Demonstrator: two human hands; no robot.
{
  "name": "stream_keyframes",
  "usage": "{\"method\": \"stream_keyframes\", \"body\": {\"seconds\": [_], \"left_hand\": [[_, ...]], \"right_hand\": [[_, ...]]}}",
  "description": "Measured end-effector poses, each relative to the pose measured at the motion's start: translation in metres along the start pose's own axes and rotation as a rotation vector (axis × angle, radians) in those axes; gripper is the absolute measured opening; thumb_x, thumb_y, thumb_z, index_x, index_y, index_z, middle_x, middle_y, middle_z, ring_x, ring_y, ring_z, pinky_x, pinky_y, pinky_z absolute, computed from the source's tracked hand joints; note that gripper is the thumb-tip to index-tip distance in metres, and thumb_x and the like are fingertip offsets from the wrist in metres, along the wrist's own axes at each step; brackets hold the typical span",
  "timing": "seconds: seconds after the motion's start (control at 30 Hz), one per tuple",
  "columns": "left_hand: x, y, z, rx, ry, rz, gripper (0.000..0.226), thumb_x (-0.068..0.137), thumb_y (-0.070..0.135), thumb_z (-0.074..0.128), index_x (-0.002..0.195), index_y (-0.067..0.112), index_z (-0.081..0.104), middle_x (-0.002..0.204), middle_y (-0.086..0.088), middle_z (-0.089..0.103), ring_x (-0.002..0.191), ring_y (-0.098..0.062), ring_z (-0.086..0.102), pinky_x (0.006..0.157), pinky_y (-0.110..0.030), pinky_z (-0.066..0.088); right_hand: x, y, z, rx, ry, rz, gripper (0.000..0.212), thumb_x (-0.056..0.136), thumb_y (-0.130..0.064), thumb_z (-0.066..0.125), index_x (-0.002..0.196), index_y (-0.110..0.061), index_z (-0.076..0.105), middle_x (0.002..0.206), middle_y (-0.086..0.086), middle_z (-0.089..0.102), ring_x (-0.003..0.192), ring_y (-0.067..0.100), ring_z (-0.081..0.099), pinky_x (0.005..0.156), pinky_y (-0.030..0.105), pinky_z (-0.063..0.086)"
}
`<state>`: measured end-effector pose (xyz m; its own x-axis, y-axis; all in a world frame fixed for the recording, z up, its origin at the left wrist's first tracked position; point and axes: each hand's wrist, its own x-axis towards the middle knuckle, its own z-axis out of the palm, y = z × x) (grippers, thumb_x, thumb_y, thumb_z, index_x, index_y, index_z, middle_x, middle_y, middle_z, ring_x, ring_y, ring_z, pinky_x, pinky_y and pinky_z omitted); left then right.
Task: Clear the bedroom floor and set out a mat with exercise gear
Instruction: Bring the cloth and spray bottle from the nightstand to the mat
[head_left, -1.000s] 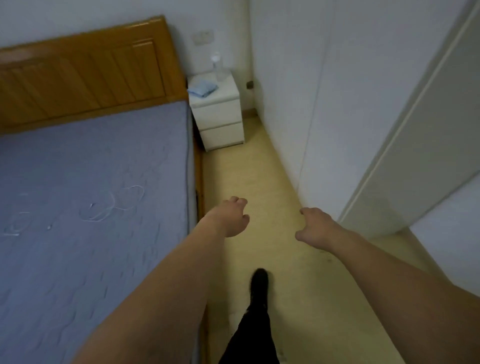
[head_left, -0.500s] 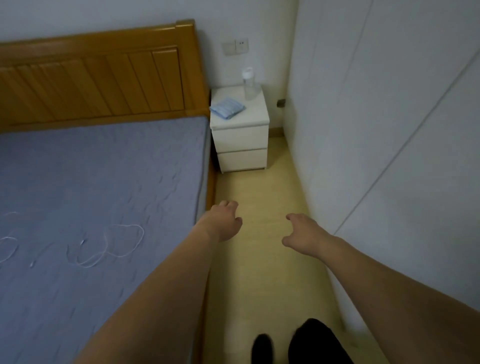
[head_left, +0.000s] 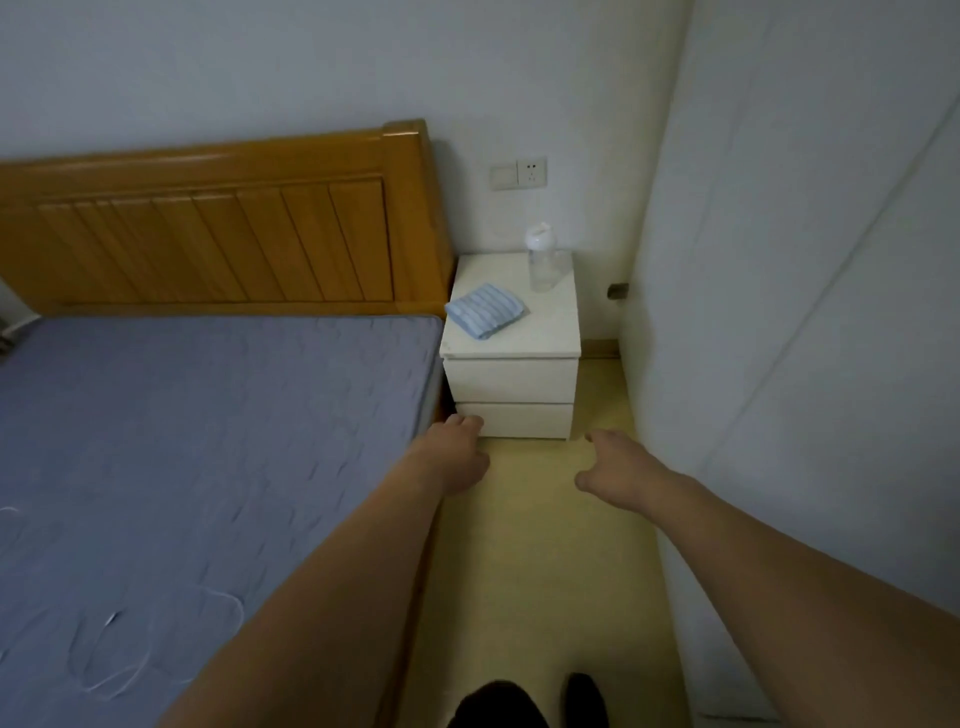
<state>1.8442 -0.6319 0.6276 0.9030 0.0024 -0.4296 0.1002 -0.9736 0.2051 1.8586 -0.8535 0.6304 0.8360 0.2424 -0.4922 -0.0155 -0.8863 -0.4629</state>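
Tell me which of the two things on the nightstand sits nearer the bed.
The folded blue cloth, lying flat at the nightstand's bed-side edge; the clear bottle stands upright at the back, toward the wall.

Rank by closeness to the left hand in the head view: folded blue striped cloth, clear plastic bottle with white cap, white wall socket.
From the left hand:
1. Folded blue striped cloth, nightstand's front left.
2. Clear plastic bottle with white cap, nightstand's back right.
3. White wall socket, wall above the nightstand.
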Motion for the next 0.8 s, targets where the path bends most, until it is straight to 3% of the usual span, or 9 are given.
{"method": "stream_keyframes", "body": {"seconds": [0.33, 0.5, 0.67, 0.8], "left_hand": [[0.219, -0.040, -0.069, -0.104, -0.054, -0.118, 0.059, 0.094, 0.031, 0.046, 0.148, 0.015, 0.028, 0.147, -0.011, 0.036, 0.131, -0.032, 0.042, 0.105, -0.043, 0.039], [0.366, -0.090, -0.101, -0.194, -0.062, -0.208, 0.051, 0.096, 0.028, 0.045, 0.142, 0.008, 0.035, 0.144, -0.014, 0.037, 0.130, -0.033, 0.041, 0.106, -0.043, 0.037], [0.506, -0.122, -0.143, -0.241, -0.108, -0.209, 0.055, 0.096, 0.023, 0.049, 0.145, 0.006, 0.032, 0.147, -0.015, 0.036, 0.133, -0.030, 0.040, 0.109, -0.038, 0.034], [0.599, -0.132, -0.160, -0.258, -0.146, -0.196, 0.063, 0.093, 0.024, 0.052, 0.149, 0.011, 0.026, 0.150, -0.013, 0.034, 0.136, -0.030, 0.037, 0.111, -0.040, 0.033]], "right_hand": [[0.227, -0.043, -0.095, 0.016, -0.074, -0.044, 0.063, 0.088, -0.023, 0.060, 0.144, -0.008, 0.033, 0.144, 0.012, 0.037, 0.122, 0.028, 0.047, 0.085, 0.026, 0.043], [0.366, -0.072, -0.147, 0.012, -0.050, 0.001, 0.072, 0.088, -0.027, 0.060, 0.149, -0.011, 0.025, 0.151, 0.010, 0.030, 0.130, 0.028, 0.041, 0.099, 0.034, 0.044], [0.497, -0.107, -0.214, -0.055, -0.003, 0.032, 0.069, 0.089, -0.027, 0.059, 0.148, -0.014, 0.026, 0.147, 0.009, 0.035, 0.127, 0.027, 0.044, 0.097, 0.032, 0.042], [0.594, -0.121, -0.250, -0.095, 0.082, 0.008, 0.074, 0.087, -0.031, 0.061, 0.149, -0.016, 0.022, 0.146, 0.011, 0.036, 0.128, 0.031, 0.042, 0.103, 0.041, 0.042]]}}
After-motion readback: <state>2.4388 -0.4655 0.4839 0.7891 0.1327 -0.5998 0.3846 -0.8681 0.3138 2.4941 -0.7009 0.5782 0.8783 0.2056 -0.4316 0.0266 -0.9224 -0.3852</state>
